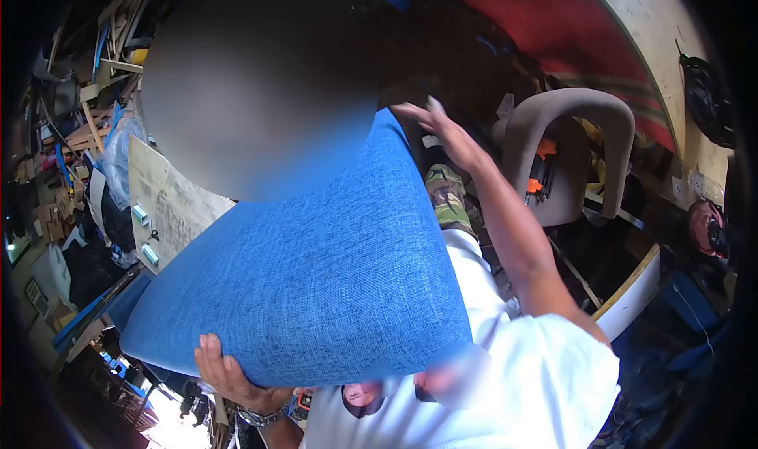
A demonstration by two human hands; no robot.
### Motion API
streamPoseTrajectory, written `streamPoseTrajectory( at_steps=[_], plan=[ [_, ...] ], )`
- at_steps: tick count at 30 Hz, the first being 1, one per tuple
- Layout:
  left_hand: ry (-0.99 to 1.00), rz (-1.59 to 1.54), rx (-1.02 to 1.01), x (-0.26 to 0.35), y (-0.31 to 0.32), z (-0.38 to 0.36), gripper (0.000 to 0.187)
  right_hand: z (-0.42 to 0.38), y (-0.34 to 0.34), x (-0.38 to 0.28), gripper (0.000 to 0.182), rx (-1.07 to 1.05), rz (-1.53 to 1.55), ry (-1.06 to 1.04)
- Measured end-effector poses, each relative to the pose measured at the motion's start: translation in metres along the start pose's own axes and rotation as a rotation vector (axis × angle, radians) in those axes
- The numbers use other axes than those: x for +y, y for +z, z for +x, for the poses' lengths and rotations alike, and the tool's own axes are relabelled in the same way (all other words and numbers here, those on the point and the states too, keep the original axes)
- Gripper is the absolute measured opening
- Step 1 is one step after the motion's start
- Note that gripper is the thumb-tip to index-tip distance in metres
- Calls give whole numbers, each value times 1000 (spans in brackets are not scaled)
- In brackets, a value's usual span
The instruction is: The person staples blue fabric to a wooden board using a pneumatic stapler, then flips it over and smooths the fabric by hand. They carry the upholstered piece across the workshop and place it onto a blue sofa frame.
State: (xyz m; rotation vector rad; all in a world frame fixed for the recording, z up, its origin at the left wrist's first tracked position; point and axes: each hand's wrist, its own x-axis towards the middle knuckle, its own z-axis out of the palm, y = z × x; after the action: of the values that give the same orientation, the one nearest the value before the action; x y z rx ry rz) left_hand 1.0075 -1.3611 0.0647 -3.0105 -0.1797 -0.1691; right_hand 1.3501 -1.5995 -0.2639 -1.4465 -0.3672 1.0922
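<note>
A large blue fabric-covered cushion [339,267] spans the middle of the view, tilted in front of my body. My left hand [223,368], with a metal watch on the wrist, grips its near lower edge, fingers laid over the fabric and thumb side hidden beneath. Beyond the cushion's far right corner, my right arm reaches out. My right hand [430,121] is open there, fingers stretched and thumb raised, fingertips right at the corner. A large blurred patch hides the far left part of the cushion.
A pale board [178,200] with small boxes and scissors lies to the left. At the right stands a grey-brown upholstered chair frame [572,149] with an orange tool [538,165] inside it. Wood scraps [87,125] pile up at far left. A red sheet [553,31] hangs behind.
</note>
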Motion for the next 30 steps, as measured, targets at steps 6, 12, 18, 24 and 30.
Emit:
streamPoseTrajectory(
  at_steps=[6, 12, 18, 24, 30],
  plan=[
    [-179, 134, 33, 20, 8, -15, 108, 79, 43, -65, 99, -397, -230, 53],
    [-270, 132, 0, 31, 12, -10, 106, 80, 49, -43, 94, -309, -335, -58],
    [-317, 99, 4, 27, 17, -18, 104, 36, 52, -15, 91, -10, -159, -31],
    [-208, 45, 7, 4, 19, -32, 95, -39, 60, 37, 90, 29, -42, -84],
    [-227, -6, 69, 13, -5, -8, 103, -51, 13, 50, 74, 136, 331, 234]
  ],
)
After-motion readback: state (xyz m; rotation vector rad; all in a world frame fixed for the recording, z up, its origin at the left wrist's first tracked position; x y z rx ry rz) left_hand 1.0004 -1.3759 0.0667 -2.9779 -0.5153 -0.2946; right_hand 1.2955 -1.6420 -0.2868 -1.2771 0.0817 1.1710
